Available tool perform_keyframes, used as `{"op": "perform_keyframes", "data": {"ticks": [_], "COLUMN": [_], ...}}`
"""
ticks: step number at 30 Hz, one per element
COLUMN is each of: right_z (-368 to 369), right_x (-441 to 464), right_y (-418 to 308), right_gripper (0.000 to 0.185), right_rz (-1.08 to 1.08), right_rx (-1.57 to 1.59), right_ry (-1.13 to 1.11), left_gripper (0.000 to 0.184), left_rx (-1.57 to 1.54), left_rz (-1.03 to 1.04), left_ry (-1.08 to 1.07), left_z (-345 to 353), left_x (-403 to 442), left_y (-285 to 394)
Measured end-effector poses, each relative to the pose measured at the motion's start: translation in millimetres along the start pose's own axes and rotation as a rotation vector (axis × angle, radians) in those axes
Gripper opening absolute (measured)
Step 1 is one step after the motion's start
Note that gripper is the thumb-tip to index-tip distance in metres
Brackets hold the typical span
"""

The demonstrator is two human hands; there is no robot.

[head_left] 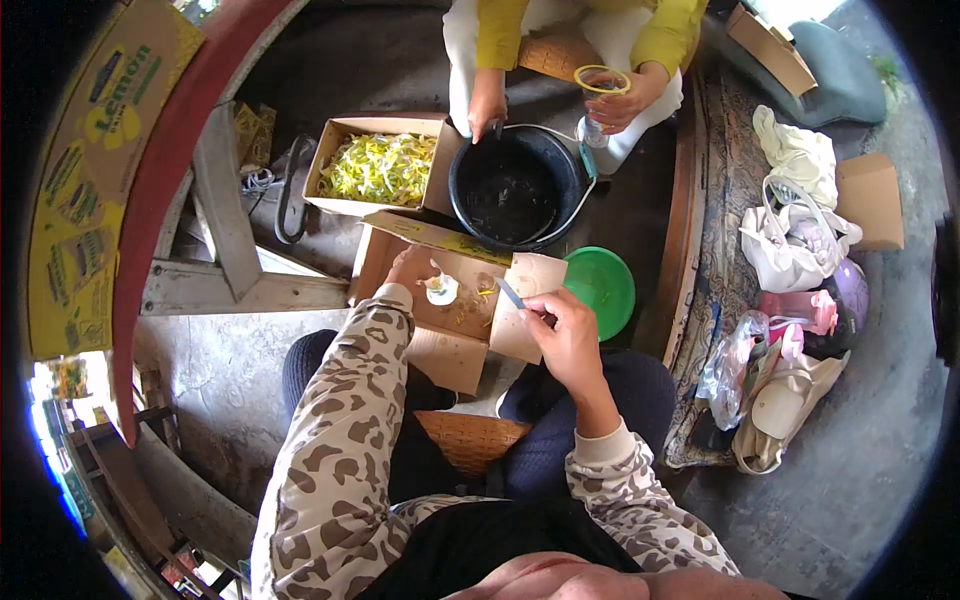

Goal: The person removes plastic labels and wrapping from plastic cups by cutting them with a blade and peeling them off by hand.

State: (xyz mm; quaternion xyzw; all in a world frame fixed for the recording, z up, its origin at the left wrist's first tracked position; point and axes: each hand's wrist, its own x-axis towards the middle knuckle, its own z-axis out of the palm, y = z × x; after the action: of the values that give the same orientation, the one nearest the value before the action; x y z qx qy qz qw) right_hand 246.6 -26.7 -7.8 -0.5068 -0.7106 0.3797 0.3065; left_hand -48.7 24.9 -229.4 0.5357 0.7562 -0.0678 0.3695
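My left hand (pixel 409 268) reaches into an open cardboard box (pixel 446 355) between my knees. Its fingers are curled at the edge of a small whitish piece (pixel 441 289) with a greenish rim; what kind of thing this is I cannot make out. My right hand (pixel 566 332) is closed round the handle of a small knife (pixel 510 294). The blade points up and left, over the box's right flap (pixel 518 338). A few yellow scraps (pixel 487 291) lie inside the box near the blade.
Beyond stands a cardboard box (pixel 447 170) of yellow-green strips beside a black bucket (pixel 463 196). A green basin (pixel 603 292) sits to the right. Opposite, a person in yellow sleeves holds a clear yellow-rimmed cup (pixel 603 98) and touches the bucket. Bags (pixel 790 250) lie far right.
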Motion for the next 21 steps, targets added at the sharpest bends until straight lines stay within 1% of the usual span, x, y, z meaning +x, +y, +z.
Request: {"op": "perform_keyframes", "data": {"ticks": [1, 2, 3, 5, 6, 7, 9, 11, 12, 13, 15, 16, 18, 19, 21], "right_z": [-2.5, -5.3, -8.4, -15.0, -16.3, -18.5, -26.2, -32.3, -34.4, -36.4, -39.7, -40.4, -38.9, -37.5, -32.3], "right_x": [-2.0, -3.8, -5.9, -10.1, -11.9, -13.1, -14.7, -16.0, -16.8, -17.1, -16.6, -16.4, -17.1, -17.4, -16.0], "right_y": [-1.4, -3.0, -4.5, -5.3, -4.5, -5.7, -12.5, -20.3, -23.8, -26.9, -32.4, -34.6, -37.5, -38.2, -37.7], "right_gripper": [0.010, 0.010, 0.010, 0.010, 0.010, 0.009, 0.009, 0.009, 0.009, 0.009, 0.008, 0.008, 0.008, 0.009, 0.009], "right_rz": [-0.014, -0.025, -0.032, -0.052, -0.075, -0.099, -0.143, -0.158, -0.170, -0.194, -0.244, -0.284, -0.289, -0.285, -0.294], "right_rx": [0.017, 0.022, 0.024, 0.024, 0.033, 0.047, 0.045, 0.083, 0.092, 0.124, 0.181, 0.170, 0.177, 0.185, 0.172], "right_ry": [0.019, 0.027, 0.038, 0.073, 0.111, 0.147, 0.196, 0.271, 0.285, 0.325, 0.400, 0.427, 0.430, 0.428, 0.418], "left_gripper": [0.055, 0.047, 0.047, 0.039, 0.035, 0.039, 0.038, 0.041, 0.043, 0.040, 0.037, 0.037, 0.052, 0.052, 0.074], "left_rx": [-0.130, -0.143, -0.135, -0.231, -0.174, -0.181, -0.206, -0.534, -0.670, -0.810, -1.220, -1.215, -1.557, -1.560, -1.538], "left_rz": [-0.023, 0.005, 0.010, 0.099, 0.124, 0.215, 0.341, 0.354, 0.335, 0.350, 0.491, 0.503, 0.788, 0.793, 0.983], "left_ry": [-0.152, -0.203, -0.191, -0.286, -0.225, -0.220, -0.023, -0.012, -0.041, -0.033, -0.038, -0.032, -0.137, -0.135, -0.411], "left_z": [-10.3, -20.3, -29.5, -53.9, -67.6, -83.0, -111.7, -129.9, -141.0, -145.9, -138.2, -133.3, -119.5, -115.5, -102.5], "left_x": [-5.6, -10.9, -19.6, -35.7, -50.8, -63.6, -104.5, -139.1, -164.6, -185.2, -214.8, -228.9, -249.0, -252.0, -258.7], "left_y": [4.5, 10.3, 14.0, 23.1, 30.2, 32.0, 35.7, 31.3, 34.4, 33.4, 22.1, 21.6, 27.2, 30.8, 36.2]}}
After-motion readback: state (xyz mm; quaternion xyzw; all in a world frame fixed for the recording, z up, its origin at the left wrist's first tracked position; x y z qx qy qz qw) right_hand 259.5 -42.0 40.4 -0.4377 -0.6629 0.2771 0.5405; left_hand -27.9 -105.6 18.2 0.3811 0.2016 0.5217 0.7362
